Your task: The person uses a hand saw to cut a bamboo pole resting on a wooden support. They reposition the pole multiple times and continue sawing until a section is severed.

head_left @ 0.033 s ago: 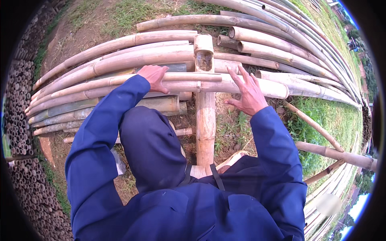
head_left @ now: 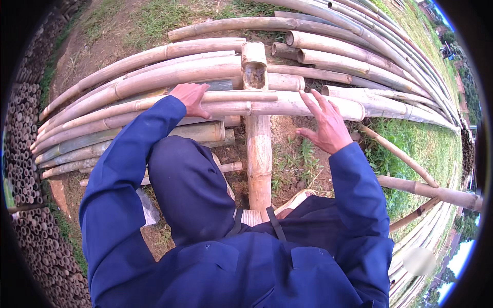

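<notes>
A thin bamboo pole (head_left: 241, 96) lies crosswise in front of me, alongside a thicker bamboo pole (head_left: 280, 106). My left hand (head_left: 190, 99) is closed round the thin pole, with the thumb on the near side and the fingers on the far side. The undersides of those fingers are hidden. Over the right part of the thick pole, my right hand (head_left: 328, 124) is open with its fingers spread and holds nothing. Both poles cross an upright bamboo post (head_left: 259, 154). The top of that post has a hollowed notch (head_left: 254, 76).
Many bamboo poles (head_left: 174, 74) lie across the ground ahead and to both sides. Stacked cut bamboo (head_left: 31, 123) lines the far left. At right, a slanting bamboo brace (head_left: 400, 154) meets a thick horizontal pole (head_left: 431, 191). Grass and bare soil surround the post.
My right hand has shifted slightly right and nearer to me, away from the thick pole's top. My left hand stays on the thin pole. The whole view has moved a little.
</notes>
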The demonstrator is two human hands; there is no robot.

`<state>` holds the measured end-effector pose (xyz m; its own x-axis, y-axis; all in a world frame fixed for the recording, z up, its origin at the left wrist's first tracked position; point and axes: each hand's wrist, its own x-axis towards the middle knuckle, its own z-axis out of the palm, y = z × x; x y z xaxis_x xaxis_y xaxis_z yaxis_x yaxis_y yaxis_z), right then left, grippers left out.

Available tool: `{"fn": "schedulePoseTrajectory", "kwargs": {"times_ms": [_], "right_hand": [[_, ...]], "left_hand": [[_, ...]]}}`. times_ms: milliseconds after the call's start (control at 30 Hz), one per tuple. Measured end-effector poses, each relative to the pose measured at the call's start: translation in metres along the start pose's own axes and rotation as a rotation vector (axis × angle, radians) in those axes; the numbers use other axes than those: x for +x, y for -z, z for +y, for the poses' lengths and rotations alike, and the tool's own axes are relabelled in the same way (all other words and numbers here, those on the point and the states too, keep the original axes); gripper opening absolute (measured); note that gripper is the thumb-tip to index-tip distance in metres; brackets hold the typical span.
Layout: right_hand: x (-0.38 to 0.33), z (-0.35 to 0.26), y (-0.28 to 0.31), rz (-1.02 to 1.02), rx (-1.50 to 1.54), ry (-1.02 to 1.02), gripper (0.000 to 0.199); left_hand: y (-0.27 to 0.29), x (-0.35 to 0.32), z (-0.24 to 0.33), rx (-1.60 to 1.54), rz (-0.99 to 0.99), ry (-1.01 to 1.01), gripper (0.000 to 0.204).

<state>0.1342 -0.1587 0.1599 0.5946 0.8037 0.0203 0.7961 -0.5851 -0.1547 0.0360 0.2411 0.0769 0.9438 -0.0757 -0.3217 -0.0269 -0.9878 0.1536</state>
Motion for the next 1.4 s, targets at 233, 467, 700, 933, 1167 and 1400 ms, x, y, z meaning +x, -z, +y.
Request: {"fn": "schedulePoseTrajectory", "kwargs": {"times_ms": [233, 467, 700, 933, 1167, 1400], "right_hand": [[-0.272, -0.019, 0.051, 0.098, 0.144, -0.638, 0.089], [-0.443, -0.094, -0.072, 0.797, 0.625, -1.195, 0.072], [-0.508, -0.180, -0.209, 0.620, 0.421, -1.708, 0.026], [-0.489, -0.166, -0.272, 0.476, 0.275, -1.482, 0.054], [-0.534, -0.091, -0.373, -0.055, 0.026, -1.206, 0.033], [-0.525, -0.083, -0.363, -0.225, 0.063, -1.158, 0.028]], "left_hand": [[0.017, 0.015, 0.006, -0.030, -0.008, -0.029, 0.106], [-0.002, 0.018, -0.007, -0.054, 0.039, -0.006, 0.104], [-0.033, 0.038, -0.045, -0.146, 0.197, -0.156, 0.105], [-0.012, 0.035, -0.012, -0.129, 0.127, -0.081, 0.106], [-0.011, 0.021, -0.001, -0.133, 0.190, 0.008, 0.114], [-0.003, 0.013, -0.005, -0.083, 0.183, 0.003, 0.110]]}}
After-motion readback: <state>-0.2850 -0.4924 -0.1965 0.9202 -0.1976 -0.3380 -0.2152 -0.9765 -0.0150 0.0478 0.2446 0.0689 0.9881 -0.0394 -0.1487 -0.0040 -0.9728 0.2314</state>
